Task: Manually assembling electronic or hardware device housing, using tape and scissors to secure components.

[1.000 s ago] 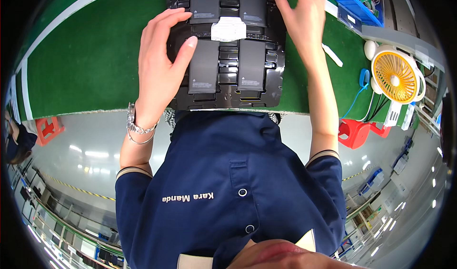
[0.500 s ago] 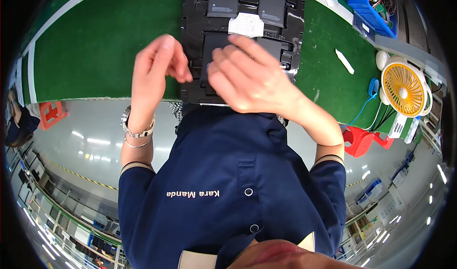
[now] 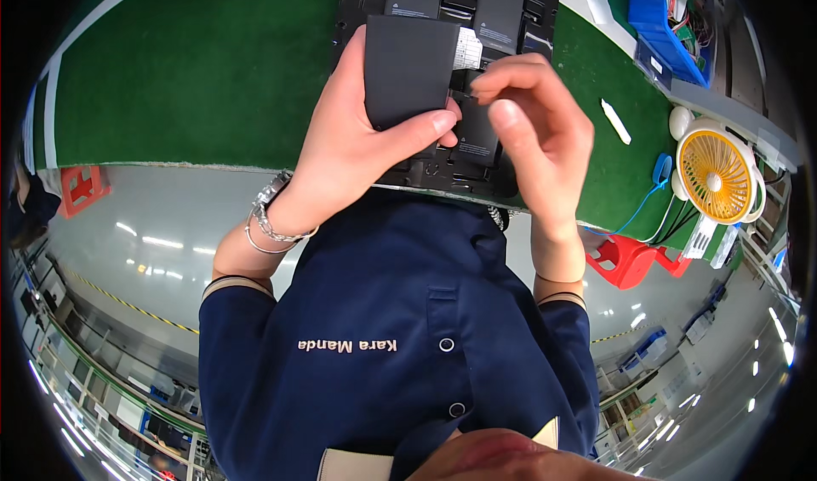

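above the near edge of the green table (image 3: 196, 81), the left hand (image 3: 357, 141) clamps a flat black panel (image 3: 410, 68) while the right hand (image 3: 532, 124) pinches a small black tab (image 3: 466, 81) at its edge. best keep the panel steady over the black tray (image 3: 477, 13). a white rectangular label (image 3: 467, 49) sits behind it.

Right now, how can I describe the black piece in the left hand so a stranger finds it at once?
Start at the green mat and the black tray at its near edge. Above the tray, the left hand holds a flat black rectangular panel. Unlike the labelled blocks in the tray, it is lifted and plain.
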`<state>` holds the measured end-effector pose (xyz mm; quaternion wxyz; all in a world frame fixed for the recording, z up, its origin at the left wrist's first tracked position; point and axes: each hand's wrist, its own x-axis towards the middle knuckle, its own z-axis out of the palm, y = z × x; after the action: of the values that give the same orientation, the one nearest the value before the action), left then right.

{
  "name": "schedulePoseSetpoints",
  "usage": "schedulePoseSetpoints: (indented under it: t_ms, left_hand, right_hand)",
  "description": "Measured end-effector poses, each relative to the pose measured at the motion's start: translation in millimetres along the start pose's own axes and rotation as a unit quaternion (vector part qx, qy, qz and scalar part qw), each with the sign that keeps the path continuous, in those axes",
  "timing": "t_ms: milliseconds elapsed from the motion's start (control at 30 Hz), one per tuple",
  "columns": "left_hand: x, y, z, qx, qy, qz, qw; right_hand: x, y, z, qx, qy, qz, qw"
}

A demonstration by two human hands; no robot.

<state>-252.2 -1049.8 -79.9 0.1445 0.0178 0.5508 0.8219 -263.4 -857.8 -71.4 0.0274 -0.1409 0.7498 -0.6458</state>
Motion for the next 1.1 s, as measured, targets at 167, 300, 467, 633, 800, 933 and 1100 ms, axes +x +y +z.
schedulePoseSetpoints:
  t_ms: [167, 300, 467, 633, 800, 933, 1100]
  left_hand:
    - [2, -5, 5, 0.088, 0.014, 0.019, 0.996]
    - [2, -4, 8, 0.087, 0.017, 0.004, 0.996]
    - [4, -3, 8, 0.046, 0.007, -0.021, 0.999]
    - [3, -4, 2, 0.043, -0.015, -0.038, 0.998]
    - [-9, -6, -5, 0.15, -0.026, -0.085, 0.985]
    - [-13, -11, -37, 0.373, 0.088, 0.128, 0.915]
    - [-22, -9, -63, 0.523, -0.001, 0.187, 0.832]
  right_hand:
    - [-4, 4, 8, 0.103, -0.013, 0.072, 0.992]
    - [-4, 4, 7, 0.193, -0.026, 0.131, 0.972]
    - [-7, 14, 10, 0.293, -0.024, 0.17, 0.941]
    - [-4, 17, 6, 0.244, -0.009, 0.167, 0.955]
    - [9, 10, 10, 0.029, -0.04, 0.101, 0.994]
    - [13, 31, 13, -0.145, -0.01, 0.038, 0.989]
    - [12, 34, 33, -0.195, -0.027, 0.052, 0.979]
